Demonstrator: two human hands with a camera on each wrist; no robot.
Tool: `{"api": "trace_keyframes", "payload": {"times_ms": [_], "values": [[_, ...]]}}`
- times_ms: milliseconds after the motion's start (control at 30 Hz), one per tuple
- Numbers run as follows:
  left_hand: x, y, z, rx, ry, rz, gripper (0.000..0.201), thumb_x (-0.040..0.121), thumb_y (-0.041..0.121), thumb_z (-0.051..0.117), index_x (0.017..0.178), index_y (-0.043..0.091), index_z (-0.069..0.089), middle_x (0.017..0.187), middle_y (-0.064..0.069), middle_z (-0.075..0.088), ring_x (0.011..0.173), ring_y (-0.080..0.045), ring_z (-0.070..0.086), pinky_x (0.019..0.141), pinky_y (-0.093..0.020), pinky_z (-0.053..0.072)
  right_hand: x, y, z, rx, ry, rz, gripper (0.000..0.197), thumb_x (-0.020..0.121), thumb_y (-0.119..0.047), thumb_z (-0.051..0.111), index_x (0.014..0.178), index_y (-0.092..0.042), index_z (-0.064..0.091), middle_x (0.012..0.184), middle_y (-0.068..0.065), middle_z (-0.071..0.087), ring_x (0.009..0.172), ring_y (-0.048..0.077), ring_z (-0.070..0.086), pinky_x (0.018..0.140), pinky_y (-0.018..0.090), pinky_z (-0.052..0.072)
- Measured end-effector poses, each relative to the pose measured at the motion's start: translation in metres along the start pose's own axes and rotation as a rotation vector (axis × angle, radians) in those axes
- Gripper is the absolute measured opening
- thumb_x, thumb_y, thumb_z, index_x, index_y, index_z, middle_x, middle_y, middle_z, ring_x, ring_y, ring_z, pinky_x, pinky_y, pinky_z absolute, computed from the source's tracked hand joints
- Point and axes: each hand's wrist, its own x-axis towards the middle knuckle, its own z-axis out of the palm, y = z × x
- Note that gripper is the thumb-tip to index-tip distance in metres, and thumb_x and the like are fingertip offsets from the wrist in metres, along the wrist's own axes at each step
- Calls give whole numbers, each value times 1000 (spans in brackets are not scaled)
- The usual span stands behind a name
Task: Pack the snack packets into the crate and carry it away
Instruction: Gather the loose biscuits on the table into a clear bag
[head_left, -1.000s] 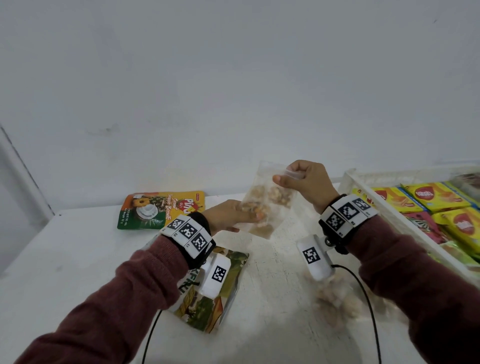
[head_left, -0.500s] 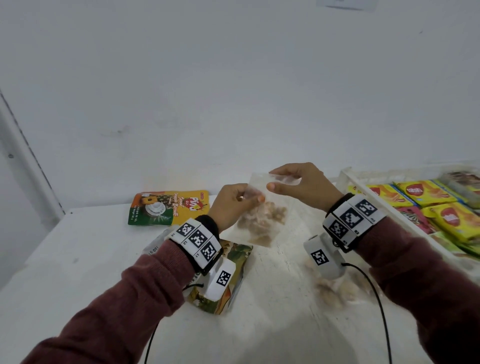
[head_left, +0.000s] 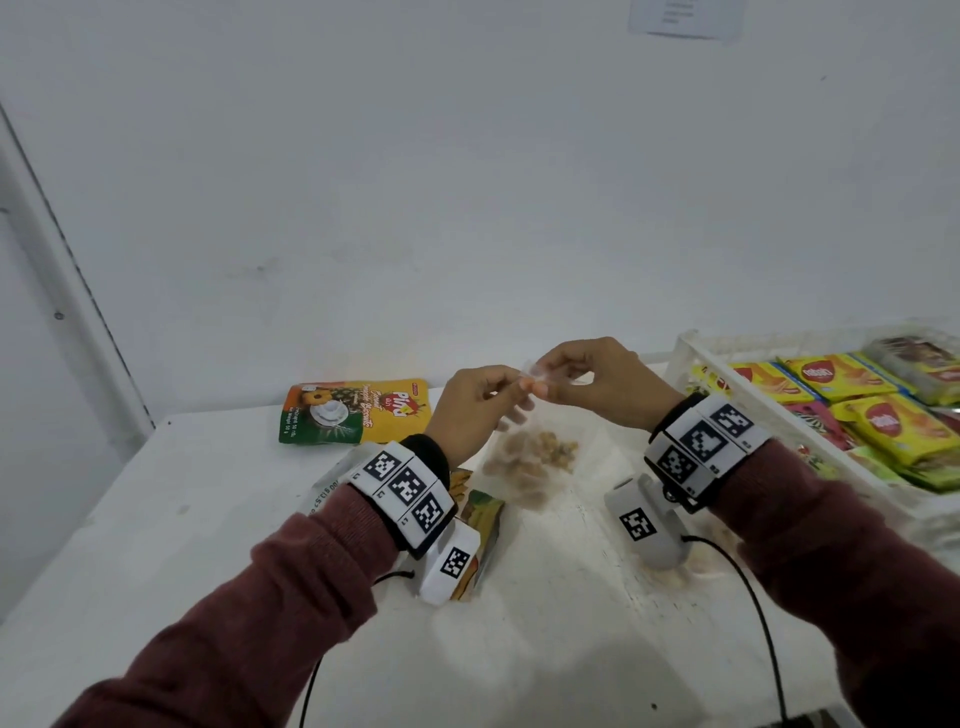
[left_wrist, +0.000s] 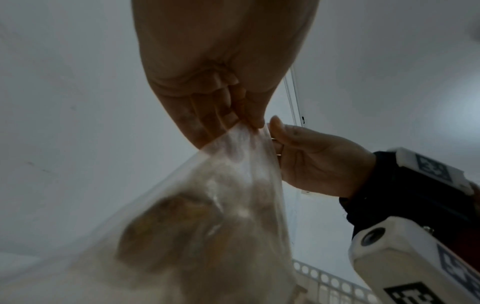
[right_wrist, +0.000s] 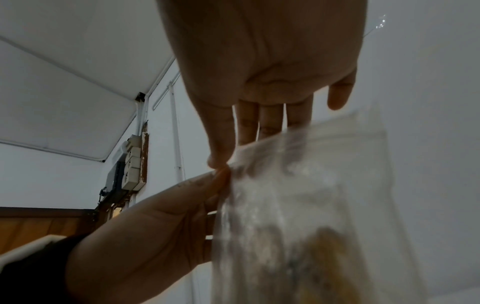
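Note:
A clear plastic bag of brown snack pieces (head_left: 530, 457) hangs above the white table (head_left: 182, 519), held up by its top edge. My left hand (head_left: 483, 410) pinches that edge from the left and my right hand (head_left: 587, 379) pinches it from the right, fingertips almost meeting. The left wrist view shows the bag (left_wrist: 207, 216) under my left hand (left_wrist: 249, 121), and the right wrist view shows the bag (right_wrist: 298, 195) below my right hand (right_wrist: 221, 162). The white crate (head_left: 727, 348) stands at the right with several yellow and red packets (head_left: 841, 395) inside.
A yellow-green Pino packet (head_left: 358, 410) lies flat near the wall at the back left. A green-yellow packet (head_left: 483, 525) lies under my left wrist. Another clear bag of snacks (head_left: 675, 566) lies on the table under my right wrist. The wall is close behind.
My left hand has risen from the bag's lower side to its top edge, beside the right hand. The bag now hangs lower and straighter, and the head view has tilted up.

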Motion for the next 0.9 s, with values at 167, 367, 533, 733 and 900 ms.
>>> {"api": "trace_keyframes", "payload": {"times_ms": [167,367,533,733,900], "values": [[-8,4,0,-26,85,8,12,89,19,59,78,19,66,75,3,65,60,-9,66,60,-26,50,-3,-7,7,26,59,-23,23,66,-57,67,70,-35,65,71,-13,69,78,11,64,91,59,41],[-16,9,-8,-45,112,33,11,85,17,64,74,20,63,78,5,65,60,-11,66,57,-23,49,-7,-14,8,-16,41,-6,13,73,-35,73,67,-36,62,75,-10,70,78,7,63,97,54,39],[-19,8,-10,-8,113,54,14,87,16,62,74,20,62,78,5,64,59,-7,64,55,-20,48,-8,-15,13,-35,19,12,16,76,-34,71,66,-37,59,73,-16,64,80,10,62,98,54,38],[-19,5,-9,7,128,85,19,89,10,59,72,21,60,70,5,62,61,0,62,59,-13,46,-13,-20,19,-157,54,10,15,85,-33,63,73,-29,55,72,-21,54,85,6,53,86,32,20],[-22,2,-11,-45,121,46,18,91,10,55,75,19,58,79,1,65,72,-9,63,67,-19,47,-19,-7,12,-128,32,67,17,79,-37,68,70,-39,53,75,-22,54,80,1,51,98,41,29]]}}
